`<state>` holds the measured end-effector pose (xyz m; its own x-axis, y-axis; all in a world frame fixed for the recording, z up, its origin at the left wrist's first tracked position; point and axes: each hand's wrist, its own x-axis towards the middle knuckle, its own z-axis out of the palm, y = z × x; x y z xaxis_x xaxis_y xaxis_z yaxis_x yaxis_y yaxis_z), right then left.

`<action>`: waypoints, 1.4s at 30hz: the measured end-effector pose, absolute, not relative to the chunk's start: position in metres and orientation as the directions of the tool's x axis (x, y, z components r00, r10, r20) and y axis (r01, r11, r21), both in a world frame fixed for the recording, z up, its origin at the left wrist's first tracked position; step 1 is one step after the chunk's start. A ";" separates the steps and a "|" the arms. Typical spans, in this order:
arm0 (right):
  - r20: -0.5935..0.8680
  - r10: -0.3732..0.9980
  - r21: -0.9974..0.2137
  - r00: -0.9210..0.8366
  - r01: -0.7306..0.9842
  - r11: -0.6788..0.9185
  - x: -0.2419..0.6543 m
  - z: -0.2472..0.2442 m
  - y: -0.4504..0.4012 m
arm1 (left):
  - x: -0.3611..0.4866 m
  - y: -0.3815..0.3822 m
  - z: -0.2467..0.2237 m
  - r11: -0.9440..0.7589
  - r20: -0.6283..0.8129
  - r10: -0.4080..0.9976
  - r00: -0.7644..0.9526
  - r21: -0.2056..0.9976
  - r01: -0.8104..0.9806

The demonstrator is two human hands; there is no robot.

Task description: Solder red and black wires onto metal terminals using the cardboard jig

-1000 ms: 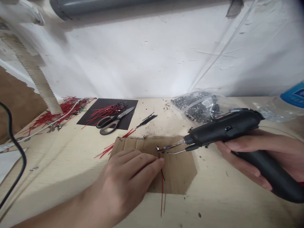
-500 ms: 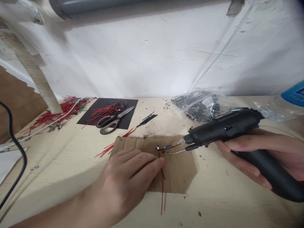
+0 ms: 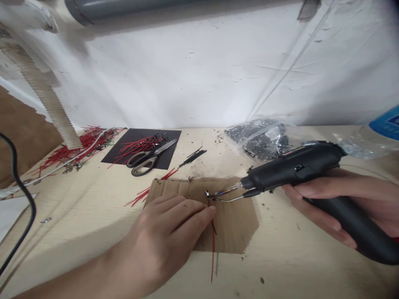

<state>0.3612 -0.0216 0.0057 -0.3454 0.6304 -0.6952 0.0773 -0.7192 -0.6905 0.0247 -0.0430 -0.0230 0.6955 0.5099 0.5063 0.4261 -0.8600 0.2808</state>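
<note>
My left hand (image 3: 174, 228) rests over a piece of cardboard (image 3: 237, 232), its fingertips pressed on a thin red wire (image 3: 213, 253) and a short black wire (image 3: 213, 227). Above the fingertips, a tiny black-and-silver component (image 3: 207, 194) sits at the wires' upper end. In my right hand (image 3: 336, 199) is a black soldering gun (image 3: 296, 168), gripped by its handle. The gun's tip (image 3: 226, 190) points left and appears to touch or nearly touch the component. Below it, a bent metal feed tube (image 3: 232, 199) ends close to the same spot.
Scissors (image 3: 149, 160) and finished-looking red wires (image 3: 140, 145) lie on a black sheet (image 3: 115, 153). Black wires (image 3: 195, 156) are nearby. A plastic bag of small parts (image 3: 264, 139) and a bottle (image 3: 383, 128) stand right. A red wire pile (image 3: 62, 155) and black cable (image 3: 23, 191) are left.
Hardly anything differs. Both hands, the soldering gun and the wires keep their places, with at most a tiny shift at the tip and the component.
</note>
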 end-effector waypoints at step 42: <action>-0.696 0.619 -0.690 -0.364 0.100 -0.717 0.360 0.006 -0.021 | 0.024 -0.042 -0.025 -0.857 0.496 0.516 0.699 0.287 0.428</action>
